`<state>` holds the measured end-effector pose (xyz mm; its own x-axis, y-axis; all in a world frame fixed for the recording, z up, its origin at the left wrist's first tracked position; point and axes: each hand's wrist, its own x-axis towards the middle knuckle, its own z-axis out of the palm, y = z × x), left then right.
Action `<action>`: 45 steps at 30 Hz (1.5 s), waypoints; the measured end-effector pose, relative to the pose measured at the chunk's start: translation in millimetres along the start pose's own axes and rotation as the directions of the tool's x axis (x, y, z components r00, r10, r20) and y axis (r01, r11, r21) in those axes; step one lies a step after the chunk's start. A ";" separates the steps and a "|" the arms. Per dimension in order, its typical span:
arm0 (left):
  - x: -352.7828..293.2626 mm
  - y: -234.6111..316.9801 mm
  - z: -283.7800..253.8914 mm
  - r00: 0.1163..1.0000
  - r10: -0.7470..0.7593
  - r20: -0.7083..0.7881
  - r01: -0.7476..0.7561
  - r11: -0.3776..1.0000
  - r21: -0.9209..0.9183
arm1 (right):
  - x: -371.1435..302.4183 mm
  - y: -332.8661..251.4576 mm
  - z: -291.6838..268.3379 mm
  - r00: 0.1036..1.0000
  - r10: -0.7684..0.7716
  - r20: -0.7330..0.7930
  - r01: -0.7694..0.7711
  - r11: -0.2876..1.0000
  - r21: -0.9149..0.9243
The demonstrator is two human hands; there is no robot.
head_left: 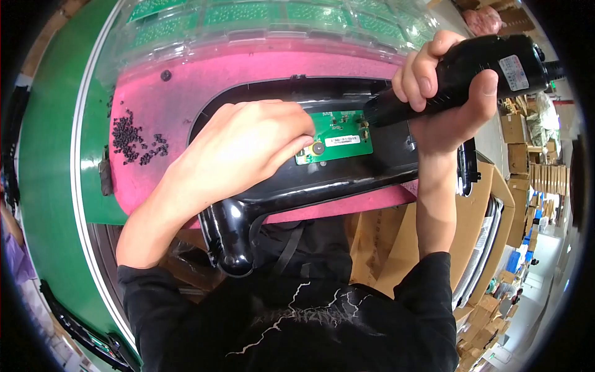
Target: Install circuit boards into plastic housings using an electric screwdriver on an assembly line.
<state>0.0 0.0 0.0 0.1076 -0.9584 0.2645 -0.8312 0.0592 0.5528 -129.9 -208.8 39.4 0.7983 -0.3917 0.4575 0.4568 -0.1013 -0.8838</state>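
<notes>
Black plastic housing (pixel 347 186) lies on a pink mat (pixel 186 93), a green circuit board (pixel 338 139) seated inside it; the left hand (pixel 248 149) presses flat beside the board, fingers together, while the right hand (pixel 446 93) wraps tight around a black electric screwdriver (pixel 471 68) angled onto the board; loose black screws (pixel 133 139) sit nearby
</notes>
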 end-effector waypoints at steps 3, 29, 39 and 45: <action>0.4 -0.2 -0.3 1.000 0.008 -0.017 -0.008 1.000 -0.007 | 4.3 5.4 -9.3 0.987 -0.019 0.162 -0.018 0.975 0.223; 6.8 2.9 -10.8 0.960 0.070 -0.270 -0.150 0.946 -0.288 | -16.3 -41.4 57.1 0.983 -0.145 -0.112 0.178 0.903 0.392; 6.5 -1.3 -11.6 0.905 -0.185 -0.384 0.052 0.942 -0.332 | -25.3 -19.2 52.7 0.990 -0.122 0.071 0.101 0.962 0.252; 6.2 -2.5 -9.9 0.931 -0.193 -0.309 0.074 0.931 -0.357 | -28.9 -17.6 65.8 0.999 0.034 -0.013 -0.031 0.978 0.209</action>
<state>8.1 -3.3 8.1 0.4293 -0.8175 0.3839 -0.5712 0.0835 0.8166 -135.1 -135.5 48.2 0.8082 -0.4071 0.4254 0.5037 0.1039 -0.8576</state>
